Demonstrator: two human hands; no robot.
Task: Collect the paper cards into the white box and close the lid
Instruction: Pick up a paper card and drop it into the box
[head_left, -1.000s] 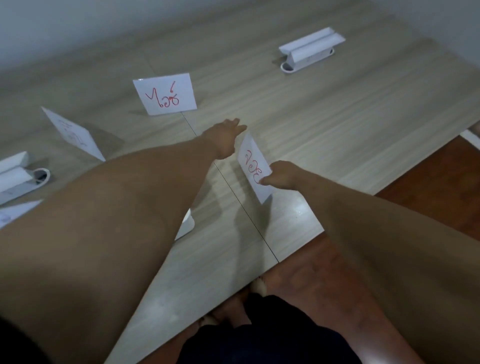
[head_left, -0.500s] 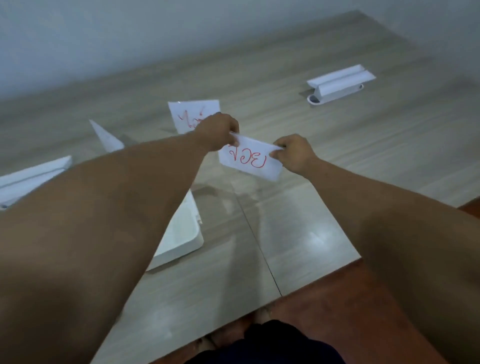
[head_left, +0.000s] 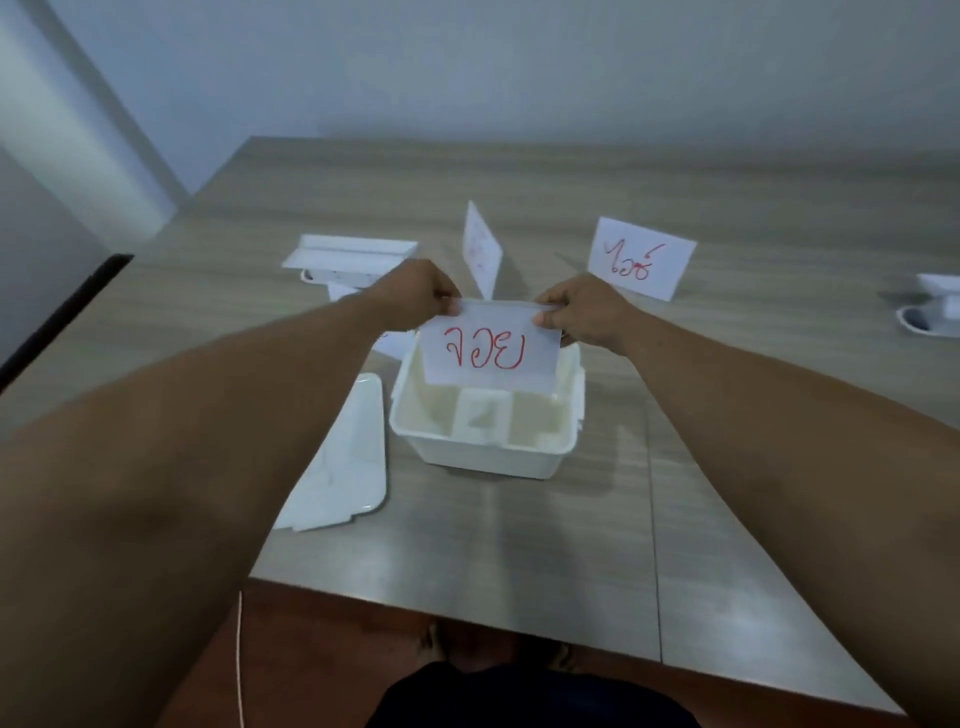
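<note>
Both hands hold one paper card (head_left: 491, 349) with red writing, upright, by its top corners: my left hand (head_left: 421, 293) on the left corner, my right hand (head_left: 582, 309) on the right. The card's lower edge hangs over the open white box (head_left: 483, 452), just inside its far rim. The box's white lid (head_left: 345, 462) lies flat on the table to its left. Two more cards stand behind: a folded one (head_left: 480, 249) seen edge-on and one with red writing (head_left: 641, 258). Another card's corner (head_left: 392, 343) shows under my left wrist.
A white card holder (head_left: 350, 258) sits at the back left and another (head_left: 932, 306) at the right edge. The wooden table's (head_left: 519, 545) near edge runs across the bottom, with red-brown floor below. A wall stands behind the table.
The card passed from my right hand alone to both hands, turned upright, and moved over the open box. My view swung left, bringing the box and lid into the middle.
</note>
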